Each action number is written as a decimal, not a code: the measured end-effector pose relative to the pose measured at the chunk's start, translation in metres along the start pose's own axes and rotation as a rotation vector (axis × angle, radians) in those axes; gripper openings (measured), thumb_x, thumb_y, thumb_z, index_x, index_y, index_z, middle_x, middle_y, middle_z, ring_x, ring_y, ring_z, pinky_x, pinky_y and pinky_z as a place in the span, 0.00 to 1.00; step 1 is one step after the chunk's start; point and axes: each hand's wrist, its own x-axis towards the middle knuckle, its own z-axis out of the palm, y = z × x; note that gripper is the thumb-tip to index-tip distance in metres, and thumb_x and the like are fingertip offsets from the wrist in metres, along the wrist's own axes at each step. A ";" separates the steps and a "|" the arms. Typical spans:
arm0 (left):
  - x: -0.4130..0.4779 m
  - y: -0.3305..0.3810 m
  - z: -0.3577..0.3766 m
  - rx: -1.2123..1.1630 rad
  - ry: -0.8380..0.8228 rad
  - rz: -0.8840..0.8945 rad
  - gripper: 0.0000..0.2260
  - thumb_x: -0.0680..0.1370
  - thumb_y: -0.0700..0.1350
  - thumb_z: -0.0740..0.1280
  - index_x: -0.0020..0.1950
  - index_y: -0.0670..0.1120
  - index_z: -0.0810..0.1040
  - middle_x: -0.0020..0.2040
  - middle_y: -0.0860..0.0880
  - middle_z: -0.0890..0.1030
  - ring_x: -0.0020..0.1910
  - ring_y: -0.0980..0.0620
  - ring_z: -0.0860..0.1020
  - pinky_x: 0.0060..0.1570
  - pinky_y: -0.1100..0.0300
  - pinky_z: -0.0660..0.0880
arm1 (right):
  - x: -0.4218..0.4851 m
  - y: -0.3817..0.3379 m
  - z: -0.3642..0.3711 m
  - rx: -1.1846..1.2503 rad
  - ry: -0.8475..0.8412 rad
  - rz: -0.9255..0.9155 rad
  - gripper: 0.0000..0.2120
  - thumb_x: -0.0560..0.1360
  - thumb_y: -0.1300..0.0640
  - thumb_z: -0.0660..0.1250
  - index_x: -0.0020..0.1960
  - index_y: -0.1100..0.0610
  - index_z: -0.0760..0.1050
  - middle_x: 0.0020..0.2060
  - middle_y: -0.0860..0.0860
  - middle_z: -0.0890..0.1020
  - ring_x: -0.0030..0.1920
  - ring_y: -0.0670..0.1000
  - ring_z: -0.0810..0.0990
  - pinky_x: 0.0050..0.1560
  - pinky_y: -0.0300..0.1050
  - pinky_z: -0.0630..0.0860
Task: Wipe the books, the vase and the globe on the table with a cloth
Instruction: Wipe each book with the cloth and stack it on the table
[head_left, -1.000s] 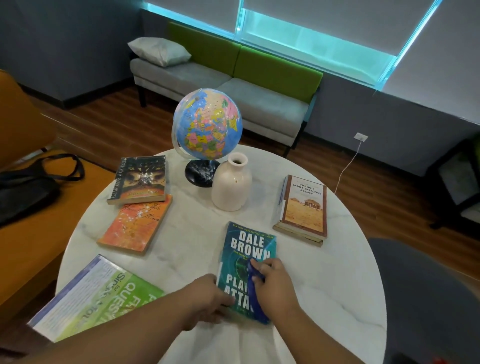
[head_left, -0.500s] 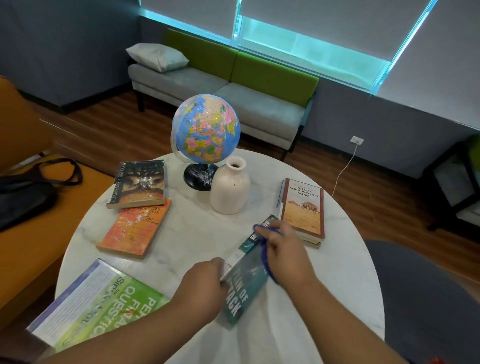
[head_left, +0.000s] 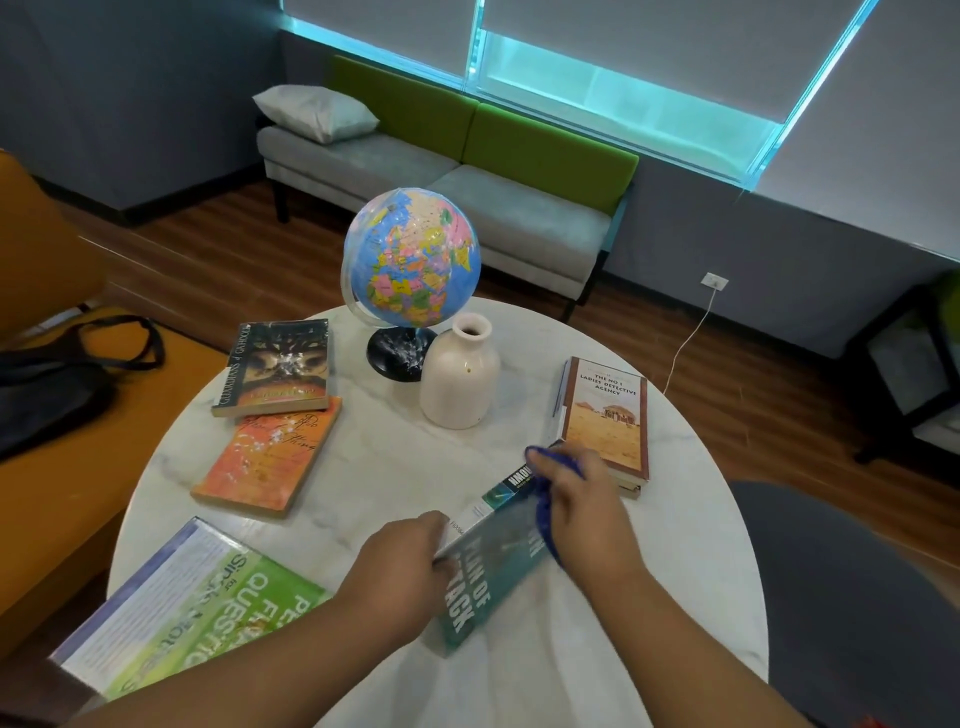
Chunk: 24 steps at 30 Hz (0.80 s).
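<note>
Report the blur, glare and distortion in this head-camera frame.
Head view: wide-angle distortion tilts the window frame; cyan light glows along its lower strip; the right hand and blue cloth look slightly motion-soft; the globe is sharp, with a faint sheen.

Left hand (head_left: 400, 566), right hand (head_left: 587, 514), both curled.

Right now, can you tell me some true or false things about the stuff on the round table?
1. The right hand holds a blue cloth against the teal book. True.
2. The vase lies on its side. False: the vase stands upright beside the globe.
3. The left hand holds the teal book. True.
4. The globe sits on the sofa. False: it stands on the table.
5. The orange book is in a hand. False: it lies on the table, untouched.
</note>
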 end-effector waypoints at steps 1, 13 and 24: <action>0.001 -0.003 -0.001 -0.029 -0.006 -0.004 0.04 0.76 0.48 0.65 0.45 0.49 0.73 0.44 0.52 0.80 0.43 0.53 0.77 0.39 0.59 0.72 | 0.005 0.006 -0.004 0.052 0.071 0.115 0.20 0.77 0.66 0.59 0.63 0.47 0.75 0.64 0.52 0.70 0.62 0.53 0.70 0.57 0.31 0.65; 0.010 -0.004 -0.030 -1.071 -0.142 -0.152 0.10 0.77 0.39 0.69 0.58 0.43 0.76 0.49 0.43 0.85 0.47 0.45 0.83 0.45 0.54 0.80 | -0.051 -0.006 0.003 1.174 -0.207 1.069 0.28 0.69 0.38 0.68 0.54 0.61 0.82 0.52 0.65 0.81 0.51 0.65 0.82 0.48 0.62 0.80; 0.033 0.037 -0.024 -1.172 -0.260 -0.110 0.11 0.79 0.41 0.65 0.61 0.43 0.74 0.53 0.44 0.84 0.50 0.48 0.82 0.49 0.56 0.80 | -0.050 -0.010 -0.010 1.433 -0.100 0.776 0.20 0.71 0.56 0.67 0.62 0.53 0.74 0.54 0.59 0.83 0.54 0.61 0.82 0.50 0.55 0.79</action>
